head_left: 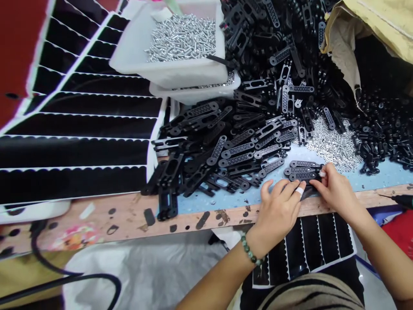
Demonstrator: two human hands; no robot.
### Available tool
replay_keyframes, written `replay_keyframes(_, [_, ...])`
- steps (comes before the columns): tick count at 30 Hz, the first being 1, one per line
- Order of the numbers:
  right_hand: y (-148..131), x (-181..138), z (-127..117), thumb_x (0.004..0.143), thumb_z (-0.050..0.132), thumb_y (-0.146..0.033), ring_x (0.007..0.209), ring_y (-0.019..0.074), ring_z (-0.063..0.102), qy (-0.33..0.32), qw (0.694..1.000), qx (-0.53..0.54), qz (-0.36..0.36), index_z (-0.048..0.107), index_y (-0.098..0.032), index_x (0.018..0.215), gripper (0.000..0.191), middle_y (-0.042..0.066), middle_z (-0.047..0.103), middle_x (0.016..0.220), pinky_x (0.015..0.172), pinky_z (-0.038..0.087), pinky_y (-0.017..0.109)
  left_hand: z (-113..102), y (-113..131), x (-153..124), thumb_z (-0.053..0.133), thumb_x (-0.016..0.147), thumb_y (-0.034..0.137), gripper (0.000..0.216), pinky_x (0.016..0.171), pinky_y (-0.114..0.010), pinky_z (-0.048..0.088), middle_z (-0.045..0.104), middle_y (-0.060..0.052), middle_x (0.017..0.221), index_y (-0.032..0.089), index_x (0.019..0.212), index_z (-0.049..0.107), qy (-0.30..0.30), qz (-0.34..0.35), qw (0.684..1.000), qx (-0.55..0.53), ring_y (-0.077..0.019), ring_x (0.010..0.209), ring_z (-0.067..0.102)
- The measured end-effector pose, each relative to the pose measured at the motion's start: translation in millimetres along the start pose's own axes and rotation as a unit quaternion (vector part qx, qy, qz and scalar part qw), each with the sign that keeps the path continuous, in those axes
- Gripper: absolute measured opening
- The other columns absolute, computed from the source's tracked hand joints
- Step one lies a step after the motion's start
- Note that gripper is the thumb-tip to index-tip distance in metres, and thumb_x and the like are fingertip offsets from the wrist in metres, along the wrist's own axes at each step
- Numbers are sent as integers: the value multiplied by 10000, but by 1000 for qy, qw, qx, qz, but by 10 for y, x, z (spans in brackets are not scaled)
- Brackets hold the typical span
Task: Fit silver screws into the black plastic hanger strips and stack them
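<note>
**Fingertips hidden at the black links**

Our left hand (280, 204), half-curled, covers the near side of the black links (302, 170); our right hand (337, 189) has thumb and forefinger nearly closed over their right ends. We cannot tell what either grips. The links lie on the blue mat (366, 177) near the surface's front edge, long axes roughly along it, rounded ends pointing left. Bare mat shows either side of our hands, narrowing leftward against the heap of loose links (237, 148).
</note>
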State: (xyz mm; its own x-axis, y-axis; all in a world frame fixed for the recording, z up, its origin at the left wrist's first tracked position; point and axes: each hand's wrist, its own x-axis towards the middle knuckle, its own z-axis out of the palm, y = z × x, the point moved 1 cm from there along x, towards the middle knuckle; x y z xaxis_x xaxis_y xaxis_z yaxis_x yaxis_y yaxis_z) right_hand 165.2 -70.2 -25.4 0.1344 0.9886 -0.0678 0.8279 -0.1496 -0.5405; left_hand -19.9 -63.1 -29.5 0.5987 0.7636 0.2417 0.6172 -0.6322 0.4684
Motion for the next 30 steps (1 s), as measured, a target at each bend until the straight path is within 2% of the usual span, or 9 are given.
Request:
replay_keyframes(5, [-96,119,-61,903,512,-365,1048,283,545,40,985,-60,-154,543,-164,1117,295,146,593,1100,880,453,441,-76,-41,-29,422,926,189,315,973,-477,303,615,-87,1189,193,1174,617,19,-34,995,-89,-254,1109,469])
replay_keyframes(9, [-264,179,-60,937,428,-261,1095,262,517,2,977,32,-212,563,-207,1129,241,117,585,1135,958,406,476,-148,-92,-60,339,936,176,347,996,-445,340,560,-82,1262,183,1061,663,37,-77,982,-168,-239,1162,427])
replay_keyframes(14, [-419,113,-74,864,563,-280,797,172,566,-97,951,216,-199,562,-235,1036,178,41,602,914,692,486,319,-158,-142,-34,312,955,209,367,1033,-434,356,552,-78,1270,187,1038,668,26,-81,971,-221,-229,1197,424])
replay_keyframes(17, [-358,106,-64,858,562,-267,637,124,516,-70,951,277,-118,540,-225,817,62,-8,564,739,580,435,267,-178,-195,-53,259,974,218,403,1051,-432,341,515,-88,1318,181,1201,590,91,-116,963,-225,-221,1219,425])
replay_keyframes(19, [-294,119,-48,854,563,-280,645,121,521,-39,945,320,-64,516,-227,829,75,-7,560,759,569,427,259,-194,-218,-76,260,974,219,406,1058,-437,320,496,-90,1336,181,1257,548,120,-125,964,-200,-223,1232,410])
replay_keyframes(21, [-276,129,-23,830,597,-296,712,133,552,-41,938,342,-50,508,-234,965,173,21,582,881,578,441,261,-191,-210,-87,293,964,214,375,1053,-439,313,512,-80,1318,188,1176,601,91,-102,976,-172,-229,1230,401])
replay_keyframes(24, [-370,117,0,796,642,-284,781,149,567,-103,940,307,-110,483,-241,1145,385,48,589,989,624,464,277,-160,-164,-77,312,950,195,351,1034,-428,331,540,-83,1289,174,1022,654,21,-55,986,-159,-233,1216,410])
replay_keyframes(26, [-442,93,-10,832,603,-276,734,138,554,-150,938,278,-146,530,-243,1114,294,21,597,885,641,468,281,-148,-145,-71,299,951,191,359,1038,-432,329,511,-96,1332,166,1031,648,12,-44,987,-156,-237,1236,402])
replay_keyframes(30, [-380,90,-68,846,587,-302,671,132,561,-102,945,298,-85,606,-232,972,145,1,602,758,632,486,284,-185,-180,-102,239,961,198,427,1036,-429,333,418,-109,1419,180,1300,497,105,-78,981,-146,-230,1272,390])
